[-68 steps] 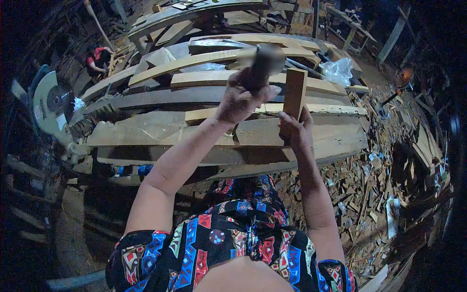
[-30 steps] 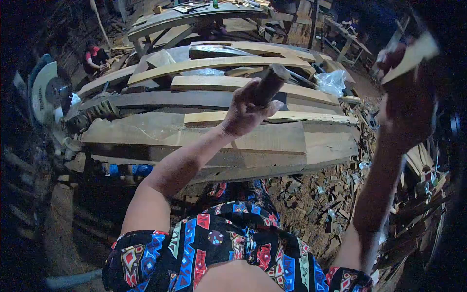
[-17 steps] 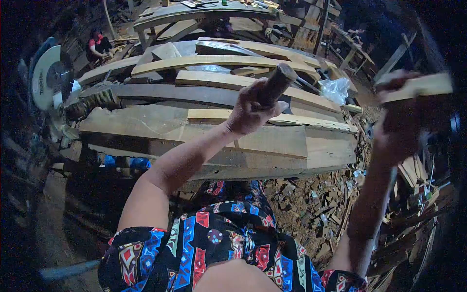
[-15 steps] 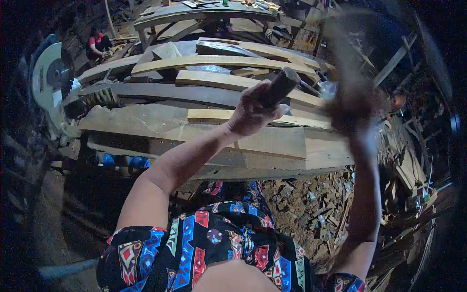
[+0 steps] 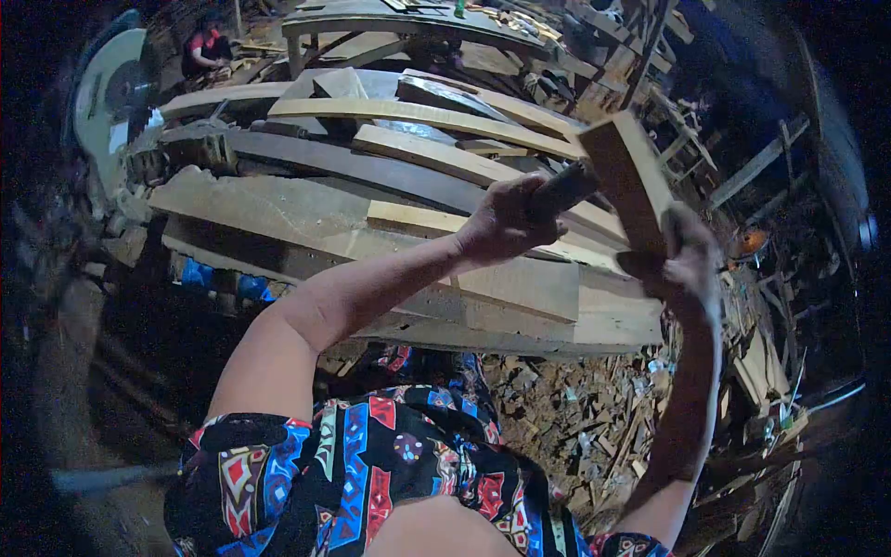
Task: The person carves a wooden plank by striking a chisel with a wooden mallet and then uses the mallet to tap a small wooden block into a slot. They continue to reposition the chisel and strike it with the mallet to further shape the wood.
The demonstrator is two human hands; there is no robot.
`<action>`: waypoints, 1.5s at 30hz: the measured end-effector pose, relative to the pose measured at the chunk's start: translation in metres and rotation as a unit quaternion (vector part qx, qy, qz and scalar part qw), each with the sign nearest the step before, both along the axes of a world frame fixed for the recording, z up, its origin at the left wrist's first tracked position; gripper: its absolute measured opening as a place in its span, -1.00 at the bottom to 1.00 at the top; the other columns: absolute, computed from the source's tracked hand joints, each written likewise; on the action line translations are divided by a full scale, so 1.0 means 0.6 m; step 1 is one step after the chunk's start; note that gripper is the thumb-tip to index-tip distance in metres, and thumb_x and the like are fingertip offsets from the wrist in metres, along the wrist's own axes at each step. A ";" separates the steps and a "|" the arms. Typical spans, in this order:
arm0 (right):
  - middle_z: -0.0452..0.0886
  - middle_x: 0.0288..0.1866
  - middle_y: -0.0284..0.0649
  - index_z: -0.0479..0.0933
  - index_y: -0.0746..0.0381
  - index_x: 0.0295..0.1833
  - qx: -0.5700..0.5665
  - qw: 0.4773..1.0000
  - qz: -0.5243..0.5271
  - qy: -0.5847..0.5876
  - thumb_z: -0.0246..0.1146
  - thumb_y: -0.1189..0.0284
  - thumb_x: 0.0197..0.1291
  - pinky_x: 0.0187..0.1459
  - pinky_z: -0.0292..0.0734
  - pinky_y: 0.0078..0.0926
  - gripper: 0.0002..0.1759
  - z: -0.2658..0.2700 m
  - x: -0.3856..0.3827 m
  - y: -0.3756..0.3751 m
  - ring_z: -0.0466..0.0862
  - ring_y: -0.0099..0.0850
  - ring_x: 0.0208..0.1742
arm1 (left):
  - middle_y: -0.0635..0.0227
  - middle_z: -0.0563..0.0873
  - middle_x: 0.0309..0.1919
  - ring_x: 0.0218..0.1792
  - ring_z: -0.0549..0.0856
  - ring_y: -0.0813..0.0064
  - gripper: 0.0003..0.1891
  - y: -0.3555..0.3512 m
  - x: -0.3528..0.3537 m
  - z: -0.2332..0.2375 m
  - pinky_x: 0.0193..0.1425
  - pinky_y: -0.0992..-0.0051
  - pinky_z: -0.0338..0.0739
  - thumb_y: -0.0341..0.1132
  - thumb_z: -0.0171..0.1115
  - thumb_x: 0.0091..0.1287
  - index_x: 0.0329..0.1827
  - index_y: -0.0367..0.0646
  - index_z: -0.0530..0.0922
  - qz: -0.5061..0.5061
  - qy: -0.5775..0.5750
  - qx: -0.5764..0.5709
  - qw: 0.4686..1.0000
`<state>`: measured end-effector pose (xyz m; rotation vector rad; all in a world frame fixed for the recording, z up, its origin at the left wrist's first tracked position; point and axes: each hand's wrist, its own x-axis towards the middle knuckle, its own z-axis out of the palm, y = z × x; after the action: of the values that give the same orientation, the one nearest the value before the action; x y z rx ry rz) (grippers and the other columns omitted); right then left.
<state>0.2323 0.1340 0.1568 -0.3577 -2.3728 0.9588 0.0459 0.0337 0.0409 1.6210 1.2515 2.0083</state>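
My left hand (image 5: 506, 221) is wrapped round a dark, thick, rounded handle (image 5: 568, 189) whose end points up and to the right. Whatever lies at the handle's other end is hidden by the hand. On the right, my right hand (image 5: 685, 258) grips a wooden block (image 5: 629, 176) by its lower part, the block tilted up to the left. The handle's end is right at the block's left side in this view. Below the left hand lies a flat pale board (image 5: 520, 286) on the workbench (image 5: 613, 320).
Several curved planks (image 5: 418, 153) are stacked across the bench behind my hands. A circular saw (image 5: 116, 93) stands at the left. Further back are another table (image 5: 371, 19) and a seated person (image 5: 204, 51). Wood scraps (image 5: 580, 408) cover the ground.
My right hand and the block, blurred and raised higher before, have come down and left toward the handle. My left hand has shifted slightly right and down, still holding the handle.
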 end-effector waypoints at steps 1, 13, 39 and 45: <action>0.55 -0.28 -0.30 0.46 0.22 -0.17 0.139 0.984 -0.101 0.045 0.42 0.22 -0.19 -0.48 0.40 -0.71 -0.53 0.003 0.015 0.010 0.49 -0.65 -0.34 | 0.42 0.52 -0.45 -0.40 0.47 0.62 -0.68 -0.002 -0.004 -0.003 -0.30 0.51 0.40 -0.35 0.40 -0.04 -0.27 -0.17 0.45 0.018 0.017 -0.014 1.000; 0.53 -0.23 -0.29 0.42 0.29 -0.04 0.054 0.982 -0.172 0.048 0.40 0.43 -0.19 -0.39 0.46 -0.55 -0.48 -0.028 0.034 0.024 0.52 -0.52 -0.28 | 0.43 0.47 -0.51 -0.44 0.42 0.65 -0.75 0.028 -0.007 -0.028 -0.33 0.57 0.37 -0.40 0.35 -0.01 -0.31 -0.19 0.46 0.060 0.088 0.031 0.994; 0.56 -0.28 -0.22 0.30 0.28 0.12 -0.102 0.967 -0.124 0.197 0.36 0.49 -0.13 -0.22 0.54 -0.48 -0.37 -0.028 0.070 -0.016 0.58 -0.43 -0.29 | 0.48 0.52 -0.41 -0.38 0.49 0.70 -0.66 -0.003 0.001 -0.012 -0.25 0.62 0.41 -0.44 0.39 -0.02 -0.18 -0.20 0.46 -0.061 0.016 -0.013 0.998; 0.43 0.00 -0.04 0.26 0.35 0.16 -0.046 0.929 -0.127 0.344 0.25 0.49 0.02 -0.15 0.50 -0.54 -0.44 -0.037 0.078 -0.017 0.52 -0.36 -0.12 | 0.48 0.53 -0.38 -0.32 0.48 0.68 -0.64 -0.004 0.006 -0.014 -0.18 0.60 0.40 -0.45 0.36 -0.02 -0.13 -0.20 0.47 -0.131 -0.052 -0.001 0.990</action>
<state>0.2793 0.1240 0.1343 -0.2914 -1.6056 0.8881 0.0495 0.0312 0.0326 1.5651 0.9472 1.9007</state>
